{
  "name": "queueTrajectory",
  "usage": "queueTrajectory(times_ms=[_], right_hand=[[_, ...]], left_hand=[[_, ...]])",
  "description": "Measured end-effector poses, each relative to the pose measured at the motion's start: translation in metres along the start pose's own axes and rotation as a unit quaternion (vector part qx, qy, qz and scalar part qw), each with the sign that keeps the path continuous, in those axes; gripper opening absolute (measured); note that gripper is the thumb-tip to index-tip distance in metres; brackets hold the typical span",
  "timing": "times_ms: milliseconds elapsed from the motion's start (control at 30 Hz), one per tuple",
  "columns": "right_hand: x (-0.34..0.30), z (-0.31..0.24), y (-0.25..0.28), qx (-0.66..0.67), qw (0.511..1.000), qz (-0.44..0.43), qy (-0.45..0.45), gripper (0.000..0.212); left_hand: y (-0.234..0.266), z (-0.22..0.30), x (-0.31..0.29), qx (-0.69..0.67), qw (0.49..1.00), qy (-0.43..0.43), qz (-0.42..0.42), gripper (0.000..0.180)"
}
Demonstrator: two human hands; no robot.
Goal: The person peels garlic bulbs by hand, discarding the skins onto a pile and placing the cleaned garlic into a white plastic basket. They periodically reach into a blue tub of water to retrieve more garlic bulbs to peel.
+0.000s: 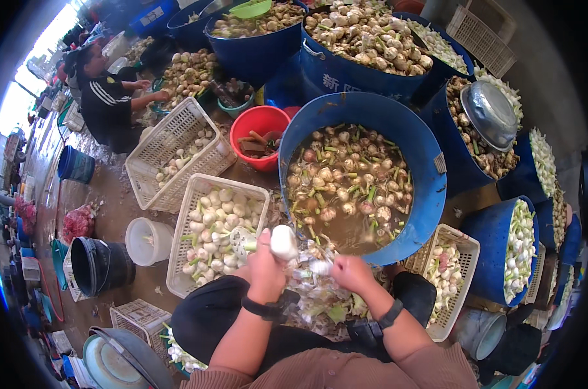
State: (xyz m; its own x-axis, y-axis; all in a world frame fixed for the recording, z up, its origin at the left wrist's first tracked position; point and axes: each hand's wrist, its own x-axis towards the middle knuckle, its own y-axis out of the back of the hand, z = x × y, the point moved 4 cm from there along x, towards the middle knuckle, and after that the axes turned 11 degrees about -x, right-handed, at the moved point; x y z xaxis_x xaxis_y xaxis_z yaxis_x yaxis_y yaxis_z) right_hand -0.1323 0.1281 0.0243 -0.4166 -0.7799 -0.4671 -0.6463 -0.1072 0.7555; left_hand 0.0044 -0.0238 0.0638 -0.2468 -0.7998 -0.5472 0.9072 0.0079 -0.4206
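My left hand is closed round a peeled white garlic bulb, raised above my lap near the basin's edge. My right hand is closed too, with something white and smeared by motion at its fingertips that I cannot make out. Below and between the hands lies a heap of garlic skins and leafy scraps. Ahead, a large blue tub holds unpeeled garlic bulbs in brown water. A cream crate full of white peeled bulbs stands just left of my left hand.
Another cream crate of garlic stands at my right. Past the crates are a red bucket, a white bucket and a black bucket. Blue drums heaped with garlic line the right. A person works at the far left.
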Motion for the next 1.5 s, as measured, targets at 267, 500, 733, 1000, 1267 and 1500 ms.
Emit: queueTrajectory(times_ms=[267, 500, 733, 1000, 1267, 1500], right_hand=[[0.046, -0.068, 0.044, 0.219, 0.972, -0.045, 0.074, 0.037], [0.211, 0.095, -0.037, 0.003, 0.997, -0.075, -0.024, 0.03], [0.183, 0.273, -0.258, -0.276, 0.88, -0.343, 0.176, 0.038], [0.137, -0.022, -0.009, 0.659, 0.74, -0.128, -0.041, 0.03], [0.043, -0.085, 0.063, 0.069, 0.961, 0.177, 0.2, 0.016], [0.012, -0.093, 0.055, -0.124, 0.954, 0.136, 0.237, 0.016]], left_hand=[[0.049, 0.015, 0.016, -0.183, 0.97, 0.039, 0.157, 0.029], [0.046, 0.013, 0.018, -0.181, 0.919, 0.004, 0.351, 0.035], [-0.02, -0.04, 0.041, 0.013, 0.995, 0.02, 0.099, 0.018], [-0.016, -0.076, 0.022, 0.067, 0.983, 0.173, 0.011, 0.045], [-0.02, -0.038, 0.019, 0.142, 0.989, -0.03, -0.025, 0.028], [-0.016, -0.032, 0.003, 0.221, 0.965, -0.043, -0.135, 0.021]])
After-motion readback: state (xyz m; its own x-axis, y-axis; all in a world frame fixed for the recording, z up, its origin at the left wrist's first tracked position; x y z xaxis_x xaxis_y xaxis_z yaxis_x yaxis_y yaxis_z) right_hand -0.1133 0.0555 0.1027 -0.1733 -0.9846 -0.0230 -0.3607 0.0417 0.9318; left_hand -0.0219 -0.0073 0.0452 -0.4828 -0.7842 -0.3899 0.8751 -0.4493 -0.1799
